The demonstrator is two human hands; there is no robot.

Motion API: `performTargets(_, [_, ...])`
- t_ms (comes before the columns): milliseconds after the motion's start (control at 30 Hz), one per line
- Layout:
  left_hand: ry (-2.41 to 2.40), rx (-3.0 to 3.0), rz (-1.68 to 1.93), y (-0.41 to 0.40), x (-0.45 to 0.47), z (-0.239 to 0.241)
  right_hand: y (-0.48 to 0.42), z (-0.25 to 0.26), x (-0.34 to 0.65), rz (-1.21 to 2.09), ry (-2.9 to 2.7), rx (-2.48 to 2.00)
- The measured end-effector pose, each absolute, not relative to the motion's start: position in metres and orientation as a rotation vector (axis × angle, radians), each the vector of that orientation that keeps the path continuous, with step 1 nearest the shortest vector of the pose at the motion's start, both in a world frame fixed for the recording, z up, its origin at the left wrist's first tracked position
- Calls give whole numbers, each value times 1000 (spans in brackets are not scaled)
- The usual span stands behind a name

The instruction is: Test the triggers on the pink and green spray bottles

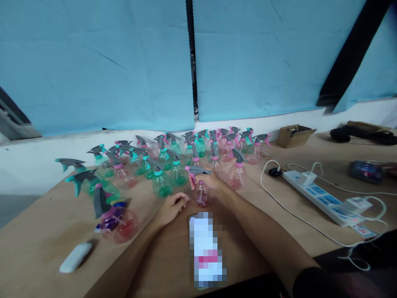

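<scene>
My right hand [209,181] is wrapped round the neck of a pink spray bottle [201,195] with a grey and pink trigger head, upright at the middle of the table. To its left, my left hand [175,205] rests near the tabletop, fingers loosely bent and apart, holding nothing. Just in front of the hands lies a phone [206,248], its screen blurred out. Behind them stand several green and pink spray bottles, among them a green one [163,185] and a pink one [237,177]. Another pink spray bottle [124,225] stands at the left, close to my left forearm.
A white computer mouse [75,257] lies at the front left. On the right are a power strip [319,196] with plugs and loose white cables, a small black round object [275,172], and a cardboard box [294,135]. Blue sheeting [99,62] covers the wall behind.
</scene>
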State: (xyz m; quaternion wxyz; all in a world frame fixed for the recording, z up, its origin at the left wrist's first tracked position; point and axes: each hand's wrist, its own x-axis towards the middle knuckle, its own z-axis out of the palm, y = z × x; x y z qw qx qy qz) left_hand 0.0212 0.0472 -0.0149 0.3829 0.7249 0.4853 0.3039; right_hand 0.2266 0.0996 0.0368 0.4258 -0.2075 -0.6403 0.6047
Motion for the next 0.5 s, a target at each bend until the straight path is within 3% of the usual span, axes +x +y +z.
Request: performTargets(500, [1254,1891,753,44,21,-14,98,34,229,1477,-1650,-463])
